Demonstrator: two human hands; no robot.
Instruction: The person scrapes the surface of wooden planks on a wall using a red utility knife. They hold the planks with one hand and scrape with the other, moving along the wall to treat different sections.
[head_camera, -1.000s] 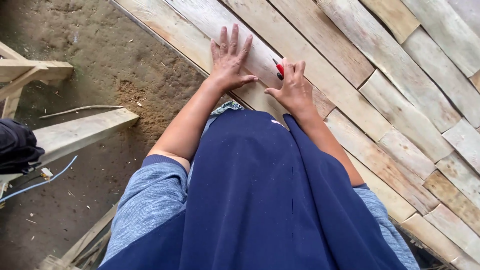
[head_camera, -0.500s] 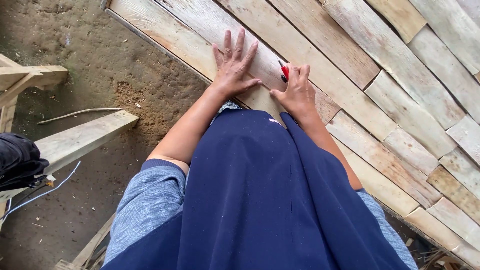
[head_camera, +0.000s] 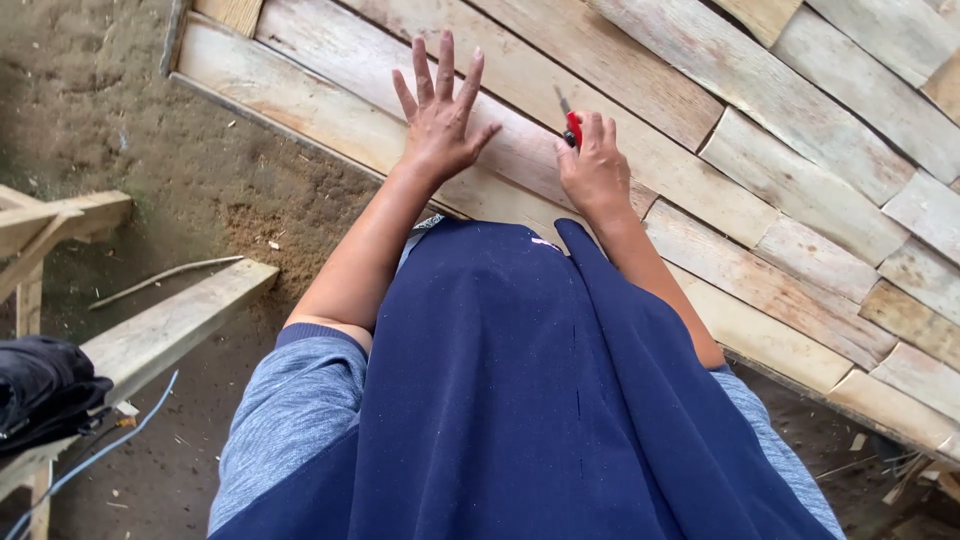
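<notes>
Left hand (head_camera: 440, 125) lies flat, fingers spread, on the stiff, rough planks (head_camera: 640, 150); right hand (head_camera: 595, 170) is closed around a light, slim red tool (head_camera: 573, 128), probably best held mid-handle.

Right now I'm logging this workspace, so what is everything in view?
Plank panel: one, many pale boards, across the top and right.
Red-handled tool: one, in the right hand.
Loose beam: one, pale wood, left on the dirt.
Wooden frame: one, far left.
Black bundle: one, lower left.
Blue cord: one, lower left.
Thin stick: one, on the dirt.
Dirt ground: brown, left.
Apron: navy, centre.
Left hand: spread flat on the panel.
Right hand: gripping the tool.
</notes>
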